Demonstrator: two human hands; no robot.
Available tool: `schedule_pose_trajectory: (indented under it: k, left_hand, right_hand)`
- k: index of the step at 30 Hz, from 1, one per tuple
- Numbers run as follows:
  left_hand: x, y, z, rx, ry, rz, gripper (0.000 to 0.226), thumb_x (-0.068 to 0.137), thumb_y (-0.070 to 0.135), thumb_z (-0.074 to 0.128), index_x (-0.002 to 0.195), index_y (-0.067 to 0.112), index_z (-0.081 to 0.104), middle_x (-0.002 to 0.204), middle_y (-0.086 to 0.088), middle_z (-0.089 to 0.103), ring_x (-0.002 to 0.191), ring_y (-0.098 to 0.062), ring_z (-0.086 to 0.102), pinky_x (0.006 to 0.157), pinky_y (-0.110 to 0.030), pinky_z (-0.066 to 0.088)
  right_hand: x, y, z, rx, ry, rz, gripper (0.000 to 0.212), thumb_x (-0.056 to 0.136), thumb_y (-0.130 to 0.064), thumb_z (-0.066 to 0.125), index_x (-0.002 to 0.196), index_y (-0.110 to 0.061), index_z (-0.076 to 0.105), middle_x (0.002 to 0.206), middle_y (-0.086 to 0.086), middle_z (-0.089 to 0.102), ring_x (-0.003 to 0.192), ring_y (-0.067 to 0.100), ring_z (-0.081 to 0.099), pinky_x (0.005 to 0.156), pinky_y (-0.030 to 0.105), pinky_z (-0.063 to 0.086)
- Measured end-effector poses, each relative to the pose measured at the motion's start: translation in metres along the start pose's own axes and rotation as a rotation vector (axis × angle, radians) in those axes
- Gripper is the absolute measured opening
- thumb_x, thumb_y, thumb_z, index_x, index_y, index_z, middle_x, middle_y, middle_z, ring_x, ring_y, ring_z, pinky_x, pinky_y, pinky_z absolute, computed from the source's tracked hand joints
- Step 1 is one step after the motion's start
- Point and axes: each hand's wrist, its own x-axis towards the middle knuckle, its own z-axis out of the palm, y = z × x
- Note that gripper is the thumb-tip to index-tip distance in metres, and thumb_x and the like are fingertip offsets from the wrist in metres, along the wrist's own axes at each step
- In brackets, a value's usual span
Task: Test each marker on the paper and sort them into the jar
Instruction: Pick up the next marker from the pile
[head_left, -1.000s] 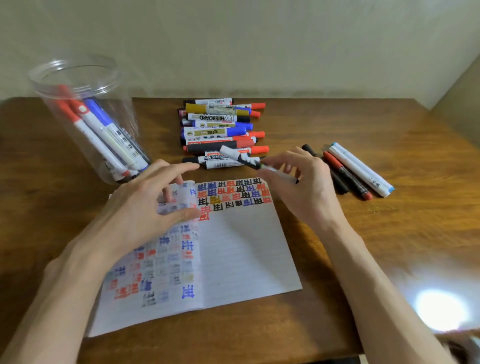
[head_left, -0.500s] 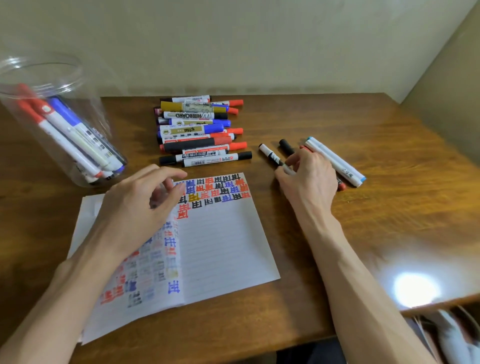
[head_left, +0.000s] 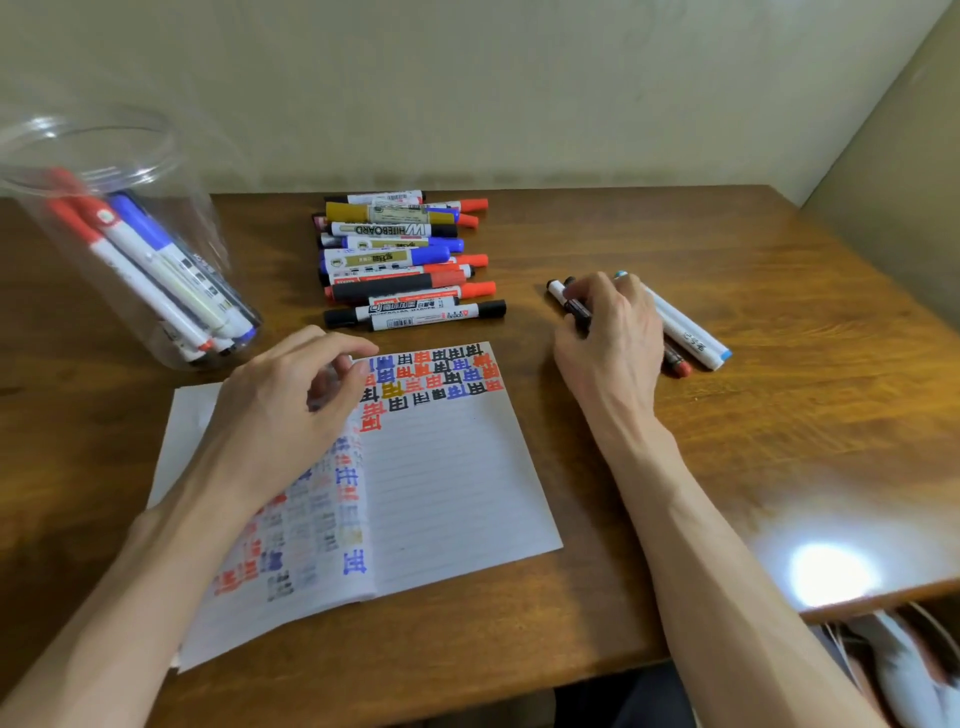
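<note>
My right hand (head_left: 613, 338) lies over a small group of markers on the right of the table, its fingers closed on a thin black-and-white marker (head_left: 558, 292) whose tip pokes out to the left. Beside that hand lie a white marker with a light blue cap (head_left: 685, 328) and a red marker (head_left: 679, 365). My left hand (head_left: 280, 410) rests on the lined paper (head_left: 457, 493), fingers bent, holding nothing. The paper's top and left page carry coloured test marks. A clear jar (head_left: 208, 249) at the far left holds several red and blue markers (head_left: 156, 260).
A pile of several capped markers (head_left: 400, 260) lies beyond the paper, in the middle of the wooden table (head_left: 779, 441). A wall runs behind the table and another along its right side. The table's front right edge has a bright glare spot.
My right hand carried the thin marker from above the paper's top edge to the right and lowered it onto the group of markers there. The left hand stayed on the paper.
</note>
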Motion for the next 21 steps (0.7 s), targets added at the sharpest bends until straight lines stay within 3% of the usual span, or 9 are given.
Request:
schedule_pose_trajectory:
  k: [3, 7, 9, 13, 21]
  left_hand:
    - [0.001, -0.002, 0.001, 0.011, 0.009, -0.004, 0.025, 0.100, 0.039, 0.055, 0.119, 0.032, 0.070, 0.099, 0.019, 0.060, 0.082, 0.002, 0.061, 0.061, -0.016, 0.045]
    - [0.001, -0.003, 0.001, 0.018, 0.004, -0.008, 0.024, 0.100, 0.039, 0.056, 0.119, 0.033, 0.069, 0.100, 0.019, 0.060, 0.083, 0.002, 0.061, 0.063, -0.017, 0.048]
    - [0.002, -0.004, 0.001, 0.020, 0.004, -0.017, 0.022, 0.101, 0.038, 0.056, 0.119, 0.034, 0.069, 0.101, 0.019, 0.060, 0.084, 0.001, 0.061, 0.064, -0.016, 0.048]
    - [0.002, -0.003, 0.001, 0.013, -0.010, -0.013, 0.022, 0.102, 0.037, 0.058, 0.121, 0.033, 0.068, 0.104, 0.018, 0.062, 0.086, 0.001, 0.063, 0.064, -0.013, 0.052]
    - [0.002, -0.003, 0.001, -0.006, -0.011, -0.001, 0.021, 0.102, 0.040, 0.057, 0.120, 0.035, 0.067, 0.106, 0.020, 0.061, 0.088, 0.001, 0.065, 0.064, -0.018, 0.058]
  right_hand:
    - [-0.003, -0.013, 0.009, 0.039, -0.172, -0.192, 0.033, 0.097, -0.027, 0.065, 0.131, -0.023, 0.067, 0.128, 0.005, 0.059, 0.120, 0.024, 0.052, 0.098, 0.038, 0.040]
    - [-0.006, -0.025, 0.022, 0.046, -0.348, -0.350, 0.047, 0.104, -0.035, 0.058, 0.150, -0.033, 0.053, 0.154, 0.000, 0.051, 0.145, 0.022, 0.040, 0.117, 0.049, 0.029]
    - [-0.007, -0.025, 0.026, 0.039, -0.362, -0.370, 0.044, 0.106, -0.036, 0.057, 0.150, -0.032, 0.054, 0.147, 0.000, 0.057, 0.141, 0.024, 0.044, 0.115, 0.048, 0.028]
    - [-0.005, -0.021, 0.026, 0.056, -0.283, -0.391, 0.034, 0.103, -0.035, 0.064, 0.135, -0.024, 0.069, 0.121, 0.006, 0.062, 0.115, 0.029, 0.049, 0.096, 0.047, 0.035]
    - [-0.003, -0.022, 0.023, 0.097, -0.175, -0.401, 0.020, 0.095, -0.028, 0.076, 0.112, -0.019, 0.081, 0.098, 0.007, 0.058, 0.098, 0.027, 0.048, 0.086, 0.043, 0.040]
